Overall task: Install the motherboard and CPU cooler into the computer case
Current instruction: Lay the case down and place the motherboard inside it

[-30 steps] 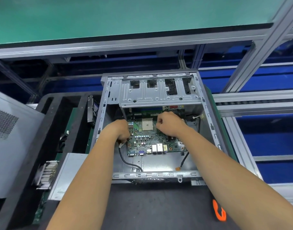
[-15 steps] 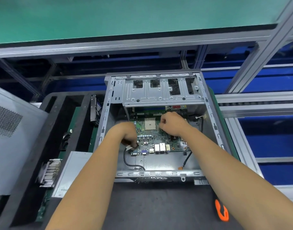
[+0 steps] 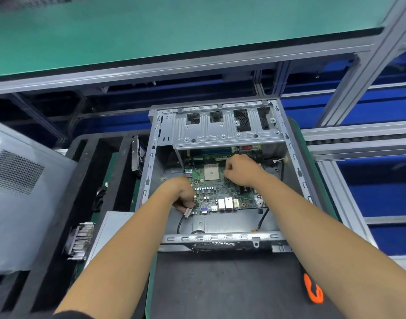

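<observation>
Logging a green motherboard (image 3: 222, 192) with beige CPU socket and silver rear ports, lying flat inside the open grey computer case (image 3: 296, 180); my left hand (image 3: 184, 194) pinches its left edge, my right hand (image 3: 240, 168) curls on its upper area, grasp unclear.

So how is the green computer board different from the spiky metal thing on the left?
The motherboard lies flat inside the computer case, held by both hands; the heatsink sits outside it, untouched. The motherboard is green and covered in small parts; the heatsink is bare silver fins. The motherboard looks much wider.
</observation>
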`<state>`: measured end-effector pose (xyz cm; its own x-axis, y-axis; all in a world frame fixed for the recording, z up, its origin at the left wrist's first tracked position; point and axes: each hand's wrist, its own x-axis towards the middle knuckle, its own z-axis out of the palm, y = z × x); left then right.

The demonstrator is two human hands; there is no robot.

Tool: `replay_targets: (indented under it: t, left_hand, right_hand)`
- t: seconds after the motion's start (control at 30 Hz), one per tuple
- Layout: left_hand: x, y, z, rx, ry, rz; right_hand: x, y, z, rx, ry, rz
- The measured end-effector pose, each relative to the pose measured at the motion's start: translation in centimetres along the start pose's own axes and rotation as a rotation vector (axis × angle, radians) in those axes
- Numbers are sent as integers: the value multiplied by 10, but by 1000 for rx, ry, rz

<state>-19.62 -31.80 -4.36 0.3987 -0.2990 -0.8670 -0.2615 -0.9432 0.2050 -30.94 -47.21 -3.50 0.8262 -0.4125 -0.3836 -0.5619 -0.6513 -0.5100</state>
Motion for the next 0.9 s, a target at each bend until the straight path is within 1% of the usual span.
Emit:
replay_targets:
  t: [0.2,0.57,0.9]
  left_hand:
    - [1,3,4,-98,28,27]
    - [-4,4,4,-91,12,28]
    - [-4,4,2,-151,24,25]
  right_hand:
    - [1,-1,2,3,-12,-12]
    - [-1,-4,1,5,-15,-28]
    - [0,-4,6,-33,-25,-32]
